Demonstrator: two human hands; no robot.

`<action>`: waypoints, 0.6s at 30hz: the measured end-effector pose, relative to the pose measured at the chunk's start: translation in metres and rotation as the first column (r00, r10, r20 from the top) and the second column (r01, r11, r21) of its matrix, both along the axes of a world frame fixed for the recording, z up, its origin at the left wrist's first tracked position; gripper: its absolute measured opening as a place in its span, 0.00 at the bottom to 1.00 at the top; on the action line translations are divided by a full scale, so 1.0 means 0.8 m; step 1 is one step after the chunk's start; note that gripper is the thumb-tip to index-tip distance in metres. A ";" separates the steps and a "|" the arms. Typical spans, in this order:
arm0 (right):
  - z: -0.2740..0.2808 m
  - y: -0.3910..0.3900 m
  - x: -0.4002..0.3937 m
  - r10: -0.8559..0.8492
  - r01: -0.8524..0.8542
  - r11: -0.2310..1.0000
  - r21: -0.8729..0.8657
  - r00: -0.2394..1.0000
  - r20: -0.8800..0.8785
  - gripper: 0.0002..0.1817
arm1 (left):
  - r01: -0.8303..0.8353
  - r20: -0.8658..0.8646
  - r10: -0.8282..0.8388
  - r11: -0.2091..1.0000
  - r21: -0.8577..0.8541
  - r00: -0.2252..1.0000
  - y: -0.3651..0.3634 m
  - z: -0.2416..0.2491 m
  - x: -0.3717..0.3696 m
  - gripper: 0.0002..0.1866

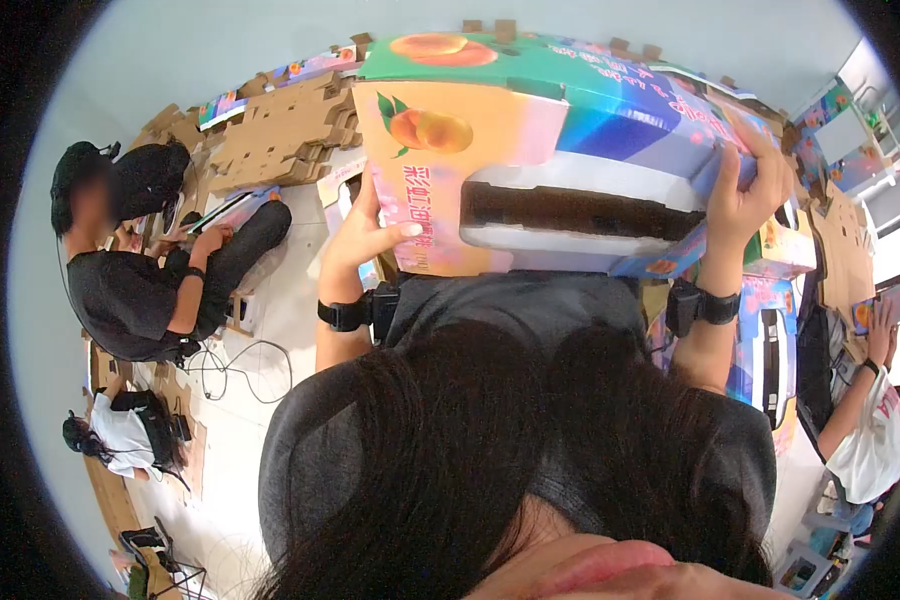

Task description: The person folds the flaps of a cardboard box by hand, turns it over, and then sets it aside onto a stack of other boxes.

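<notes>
A large printed carton [530, 110] with peach pictures and green, blue and pink panels is held up in front of my chest. Its near side has a long dark slot between pale edges. My left hand [368, 232] grips one end, with the thumb over the orange side panel and the other fingers partly hidden. At the opposite end, my right hand [748, 190] clasps the carton with its thumb raised along the edge. Both wrists wear black straps.
Flattened brown cardboard [280, 130] is stacked beyond the carton on the left. A seated person in black [130, 290] works at the left, with cables on the floor. More printed cartons [770, 350] stand at right, near another person's arm [855, 400].
</notes>
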State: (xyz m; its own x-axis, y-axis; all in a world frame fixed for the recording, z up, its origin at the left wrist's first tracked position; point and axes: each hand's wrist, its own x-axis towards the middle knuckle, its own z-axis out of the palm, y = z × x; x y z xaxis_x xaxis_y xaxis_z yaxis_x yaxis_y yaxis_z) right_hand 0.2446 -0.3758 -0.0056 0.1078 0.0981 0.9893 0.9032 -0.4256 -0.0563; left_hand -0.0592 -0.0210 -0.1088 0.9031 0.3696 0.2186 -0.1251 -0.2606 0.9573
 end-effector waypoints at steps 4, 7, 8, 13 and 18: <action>0.005 0.007 -0.010 0.031 -0.034 0.998 0.055 0.998 0.059 0.19 | 0.007 -0.003 -0.007 1.000 -0.020 1.000 -0.002 0.003 0.000 0.55; 0.017 0.022 -0.034 -0.044 0.025 0.994 0.108 0.984 0.170 0.19 | 0.009 -0.002 -0.009 1.000 -0.012 1.000 -0.001 0.007 -0.004 0.51; 0.016 0.015 -0.043 -0.005 -0.004 0.998 0.058 0.986 0.166 0.19 | -0.002 0.000 0.002 1.000 -0.005 1.000 0.000 0.007 -0.003 0.49; -0.014 -0.027 -0.078 0.503 -0.606 0.704 -0.370 0.793 -0.344 0.16 | -0.087 -0.096 0.090 0.996 0.037 0.991 0.003 0.003 0.003 0.38; -0.029 0.019 -0.102 0.391 -0.683 0.588 -0.434 0.709 -0.587 0.25 | -0.115 -0.222 0.136 0.988 0.104 0.965 -0.001 0.011 0.005 0.30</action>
